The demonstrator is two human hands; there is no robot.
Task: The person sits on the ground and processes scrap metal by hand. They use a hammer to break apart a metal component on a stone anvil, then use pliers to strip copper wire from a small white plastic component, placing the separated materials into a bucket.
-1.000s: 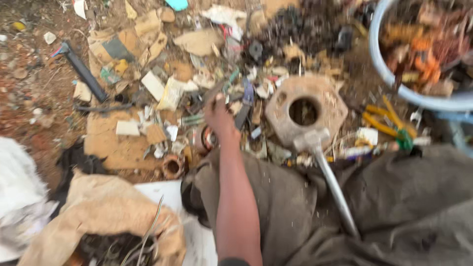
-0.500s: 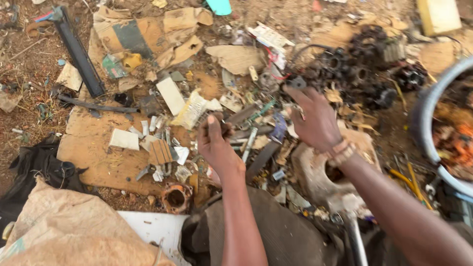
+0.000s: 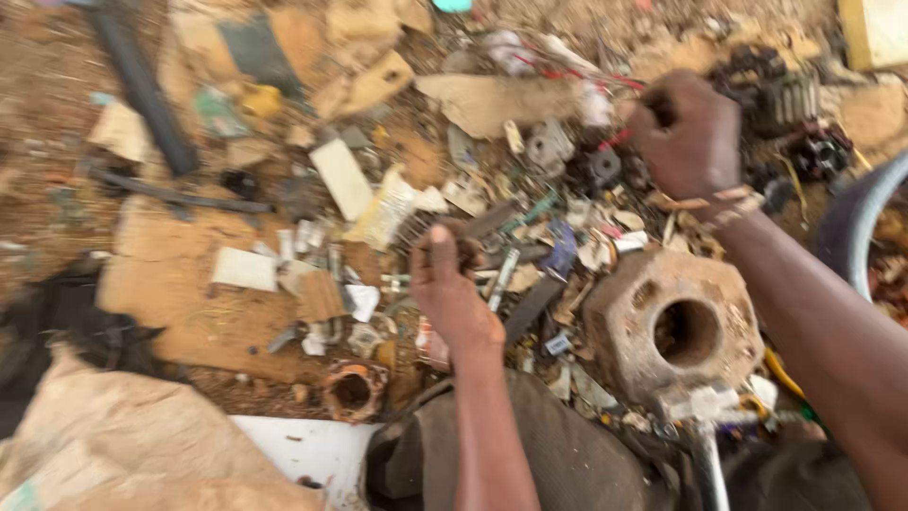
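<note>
Scrap is sorted on bare ground: the left hand [image 3: 454, 289] is closed on a small dark piece [image 3: 470, 254], the right hand [image 3: 689, 132] fisted around red wires [image 3: 567, 71]. Fingers could be cut by jagged metal.

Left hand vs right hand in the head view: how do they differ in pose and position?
The left hand sits low and central over flat scraps, thumb up, fingers curled on a small dark piece. The right hand reaches farther out to the upper right, closed in a fist near red wires. The right hand has a band at the wrist; the left hand shows none. Both are bare and work in the same scrap pile.
</note>
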